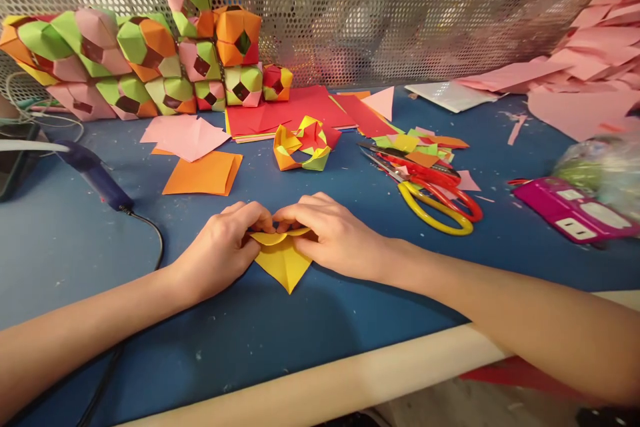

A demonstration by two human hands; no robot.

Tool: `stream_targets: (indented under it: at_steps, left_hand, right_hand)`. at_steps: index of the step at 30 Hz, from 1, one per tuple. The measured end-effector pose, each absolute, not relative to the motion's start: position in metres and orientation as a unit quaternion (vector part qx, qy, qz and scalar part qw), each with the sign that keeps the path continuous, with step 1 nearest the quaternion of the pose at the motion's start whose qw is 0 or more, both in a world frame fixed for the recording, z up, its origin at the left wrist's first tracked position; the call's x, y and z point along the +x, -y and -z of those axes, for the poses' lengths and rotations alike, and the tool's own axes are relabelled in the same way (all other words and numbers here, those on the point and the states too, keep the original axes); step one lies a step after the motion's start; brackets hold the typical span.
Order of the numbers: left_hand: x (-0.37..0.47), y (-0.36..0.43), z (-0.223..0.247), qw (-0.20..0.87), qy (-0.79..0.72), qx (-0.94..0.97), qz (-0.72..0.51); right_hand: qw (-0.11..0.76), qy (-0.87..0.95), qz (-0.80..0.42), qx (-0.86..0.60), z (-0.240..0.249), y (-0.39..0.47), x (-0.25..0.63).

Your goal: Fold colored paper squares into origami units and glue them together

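A yellow sheet of paper (285, 261) is held between my two hands, just above the blue table or on it. It has a centre crease, a corner pointing toward me and its far edge folded over. My left hand (233, 240) pinches the left side of that fold. On the right side, my right hand (333, 233) grips the paper with bent fingers. The fingertips of both hands nearly meet at the far edge and hide part of it. Beyond them sits a partly joined ring of folded paper (303, 145) in orange, yellow, red and green.
Folded paper balls (173, 53) are stacked at the back left against a perforated metal panel (400, 13). Orange paper (203, 175) and pink paper (187, 135) lie behind my left hand. Scissors (435, 207), scraps (425, 147) and a magenta device (573, 210) are rightward. A cable (159, 240) runs left.
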State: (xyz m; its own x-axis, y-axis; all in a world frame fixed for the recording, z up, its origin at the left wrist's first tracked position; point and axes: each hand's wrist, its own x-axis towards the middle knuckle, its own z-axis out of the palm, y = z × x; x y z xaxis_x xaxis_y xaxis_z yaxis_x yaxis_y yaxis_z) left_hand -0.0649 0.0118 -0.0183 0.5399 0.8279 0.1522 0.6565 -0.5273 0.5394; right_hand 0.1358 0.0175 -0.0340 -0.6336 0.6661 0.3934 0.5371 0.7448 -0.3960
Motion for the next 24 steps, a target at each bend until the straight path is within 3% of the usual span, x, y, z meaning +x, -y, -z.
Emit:
stream_targets:
  at_steps: [7, 13, 19, 24]
  left_hand:
    - [-0.068, -0.011, 0.017, 0.11, -0.37, 0.902, -0.194]
    - [-0.073, -0.013, 0.02, 0.071, -0.344, 0.915, -0.199]
    - [-0.072, -0.013, 0.018, 0.148, -0.427, 0.86, -0.238]
    - [-0.069, -0.017, 0.017, 0.226, -0.495, 0.767, -0.339]
  right_hand:
    - [0.212, 0.937, 0.004, -0.278, 0.022, -0.016, 0.147]
    - [0.172, 0.938, 0.028, -0.298, 0.015, -0.015, 0.157]
    - [0.245, 0.907, -0.039, -0.34, 0.018, -0.013, 0.15]
    - [0.319, 0.792, -0.259, -0.452, 0.018, -0.01, 0.14]
